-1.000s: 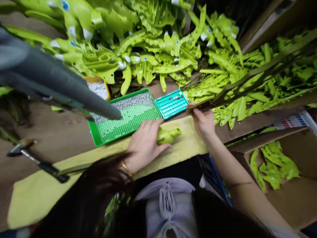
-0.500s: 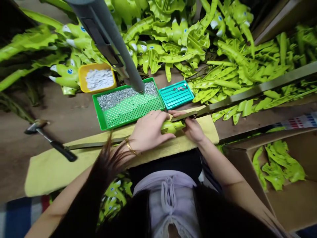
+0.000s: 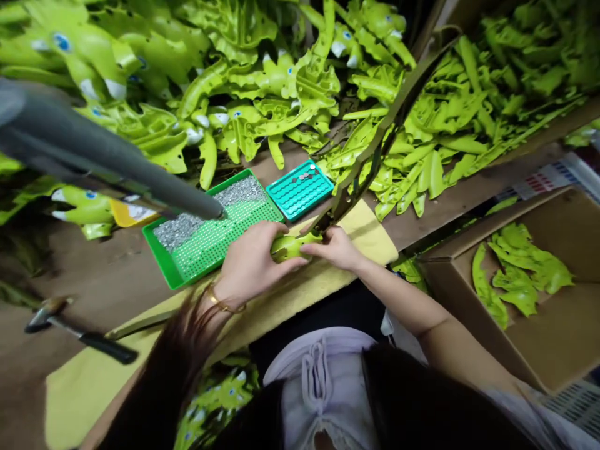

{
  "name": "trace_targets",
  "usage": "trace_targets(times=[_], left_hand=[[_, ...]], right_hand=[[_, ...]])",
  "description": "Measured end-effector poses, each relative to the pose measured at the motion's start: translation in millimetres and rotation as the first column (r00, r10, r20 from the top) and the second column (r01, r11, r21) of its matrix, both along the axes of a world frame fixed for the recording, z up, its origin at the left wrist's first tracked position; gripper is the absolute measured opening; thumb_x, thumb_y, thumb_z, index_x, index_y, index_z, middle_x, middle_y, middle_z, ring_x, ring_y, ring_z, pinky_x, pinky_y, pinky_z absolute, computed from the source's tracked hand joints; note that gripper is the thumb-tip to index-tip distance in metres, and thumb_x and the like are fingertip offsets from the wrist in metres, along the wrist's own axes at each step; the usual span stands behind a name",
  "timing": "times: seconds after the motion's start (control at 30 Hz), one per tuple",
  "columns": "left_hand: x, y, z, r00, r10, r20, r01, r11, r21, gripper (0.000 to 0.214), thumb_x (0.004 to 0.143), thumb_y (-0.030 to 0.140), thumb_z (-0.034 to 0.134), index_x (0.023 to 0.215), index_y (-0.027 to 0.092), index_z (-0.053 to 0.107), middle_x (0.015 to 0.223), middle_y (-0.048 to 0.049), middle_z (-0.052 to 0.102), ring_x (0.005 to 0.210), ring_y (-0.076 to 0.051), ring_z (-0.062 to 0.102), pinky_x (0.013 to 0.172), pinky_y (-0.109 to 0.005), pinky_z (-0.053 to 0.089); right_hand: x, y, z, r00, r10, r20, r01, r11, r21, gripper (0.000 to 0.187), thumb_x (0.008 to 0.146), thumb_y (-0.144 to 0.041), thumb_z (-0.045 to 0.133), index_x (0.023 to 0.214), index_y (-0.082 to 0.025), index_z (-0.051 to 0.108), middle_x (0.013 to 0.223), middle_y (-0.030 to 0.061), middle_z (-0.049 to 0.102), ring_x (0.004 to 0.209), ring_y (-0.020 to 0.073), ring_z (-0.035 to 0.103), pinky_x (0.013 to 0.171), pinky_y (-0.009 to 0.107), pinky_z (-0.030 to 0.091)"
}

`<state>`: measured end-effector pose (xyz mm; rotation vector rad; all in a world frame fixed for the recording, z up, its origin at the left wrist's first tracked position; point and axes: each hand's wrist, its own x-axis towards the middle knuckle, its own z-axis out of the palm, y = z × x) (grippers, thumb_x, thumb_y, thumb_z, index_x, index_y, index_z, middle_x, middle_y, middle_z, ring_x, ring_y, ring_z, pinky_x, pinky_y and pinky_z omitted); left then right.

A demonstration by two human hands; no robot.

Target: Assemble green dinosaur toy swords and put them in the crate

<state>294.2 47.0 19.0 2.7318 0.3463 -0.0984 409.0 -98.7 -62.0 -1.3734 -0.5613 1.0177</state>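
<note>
A small, bright green plastic toy part (image 3: 289, 249) lies between my hands above a yellow cloth (image 3: 365, 234). My left hand (image 3: 250, 259), with a gold bangle at the wrist, is closed around its left side. The thumb and fingers of my right hand (image 3: 338, 248) grip its right end. Against that end sits a long olive-brown strip (image 3: 363, 172) with a notched edge, rising to the upper right. Another length of similar strip lies on the cloth at left; my left hand and arm hide whether the two join. A grey power screwdriver (image 3: 154, 178) hangs left of my hands.
Beyond my hands are a green perforated tray (image 3: 206, 247) of small metal screws and a turquoise tray (image 3: 300, 190) with several small discs. A hammer (image 3: 84, 334) lies left, near a yellow tub (image 3: 126, 214). Green toy parts (image 3: 281, 81) heap behind; a cardboard box (image 3: 557, 325) stands right.
The strip's right part has swung upward and now stands steeper. My right thumb has come onto the front of the green part. The view has turned, and the screwdriver appears further left.
</note>
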Motion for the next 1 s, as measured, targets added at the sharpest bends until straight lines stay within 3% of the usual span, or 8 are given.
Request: trace_targets(times=[0.13, 0.2, 0.23, 0.3, 0.47, 0.77, 0.9, 1.0], left_hand=[[9.5, 13.0, 8.1, 0.977, -0.167, -0.132, 0.167, 0.986, -0.008, 0.055, 0.086, 0.062, 0.054, 0.124, 0.023, 0.065, 0.113, -0.0088, 0.064, 0.099, -0.029, 0.062, 0.085, -0.040, 0.047], [14.3, 19.6, 8.5, 0.973, -0.177, -0.148, 0.159, 0.979, -0.125, 0.059, 0.084, 0.065, 0.053, 0.122, 0.023, 0.067, 0.107, -0.0069, 0.064, 0.093, -0.025, 0.063, 0.082, -0.037, 0.047], [16.5, 22.2, 7.9, 0.976, -0.161, -0.144, 0.135, 0.976, -0.171, 0.061, 0.083, 0.067, 0.054, 0.121, 0.022, 0.067, 0.104, -0.0064, 0.063, 0.092, -0.025, 0.062, 0.081, -0.036, 0.047], [20.3, 24.9, 5.9, 0.984, -0.120, -0.131, 0.088, 0.971, -0.222, 0.064, 0.080, 0.069, 0.056, 0.120, 0.021, 0.068, 0.102, -0.0059, 0.063, 0.093, -0.025, 0.062, 0.082, -0.036, 0.047], [27.4, 24.7, 4.3, 0.987, -0.061, -0.150, 0.010, 0.948, -0.319, 0.063, 0.075, 0.069, 0.061, 0.115, 0.021, 0.070, 0.105, -0.0057, 0.064, 0.096, -0.025, 0.062, 0.088, -0.037, 0.048], [28.8, 37.1, 4.0, 0.986, -0.015, -0.169, -0.051, 0.924, -0.380, 0.058, 0.072, 0.061, 0.067, 0.113, 0.021, 0.071, 0.103, -0.0059, 0.064, 0.096, -0.025, 0.061, 0.093, -0.042, 0.047], [19.0, 33.9, 11.3, 0.979, -0.050, -0.200, -0.032, 0.922, -0.387, 0.057, 0.074, 0.058, 0.068, 0.116, 0.021, 0.070, 0.098, -0.0046, 0.062, 0.090, -0.023, 0.060, 0.086, -0.038, 0.048], [6.9, 29.9, 14.9, 0.977, -0.050, -0.208, -0.033, 0.926, -0.377, 0.057, 0.075, 0.056, 0.068, 0.120, 0.021, 0.069, 0.097, -0.0042, 0.061, 0.088, -0.021, 0.060, 0.084, -0.036, 0.048]], right_hand=[[41.4, -7.5, 17.1, 0.916, 0.294, 0.273, -0.269, 0.955, -0.127, 0.036, 0.074, -0.042, 0.071, 0.103, -0.020, 0.069, 0.100, 0.0037, 0.072, 0.096, 0.0231, 0.066, 0.094, 0.041, 0.052], [87.7, -18.7, 29.0, 0.833, 0.197, 0.516, -0.079, 0.967, -0.241, 0.031, 0.082, -0.030, 0.061, 0.110, -0.018, 0.067, 0.108, 0.0081, 0.070, 0.102, 0.0242, 0.064, 0.098, 0.045, 0.050], [113.8, -24.1, 33.9, 0.756, 0.019, 0.654, 0.177, 0.956, -0.232, 0.033, 0.087, -0.025, 0.052, 0.116, -0.016, 0.065, 0.116, 0.0108, 0.067, 0.109, 0.0245, 0.062, 0.102, 0.046, 0.047], [163.8, -31.7, 39.3, 0.498, -0.056, 0.866, 0.477, 0.851, -0.219, 0.041, 0.088, -0.019, 0.048, 0.128, -0.014, 0.058, 0.134, 0.0146, 0.058, 0.126, 0.0291, 0.051, 0.113, 0.053, 0.034], [229.8, -32.0, 32.4, 0.308, 0.279, 0.910, 0.485, 0.776, -0.402, 0.040, 0.091, -0.030, 0.047, 0.124, -0.010, 0.061, 0.138, 0.0193, 0.054, 0.131, 0.0386, 0.044, 0.111, 0.059, 0.029], [204.5, -20.0, 46.5, 0.199, 0.092, 0.976, 0.596, 0.779, -0.195, 0.041, 0.097, -0.030, 0.033, 0.127, -0.015, 0.056, 0.135, 0.0180, 0.055, 0.132, 0.0348, 0.044, 0.110, 0.058, 0.029], [170.2, 37.3, 46.6, 0.257, 0.155, 0.954, 0.255, 0.941, -0.222, 0.043, 0.095, -0.039, 0.037, 0.122, -0.017, 0.062, 0.125, 0.0128, 0.064, 0.120, 0.0305, 0.053, 0.107, 0.048, 0.040], [163.6, 90.6, 35.4, 0.263, 0.321, 0.910, 0.078, 0.933, -0.352, 0.040, 0.092, -0.038, 0.041, 0.107, -0.015, 0.070, 0.113, 0.0145, 0.069, 0.113, 0.0339, 0.057, 0.103, 0.052, 0.042]])
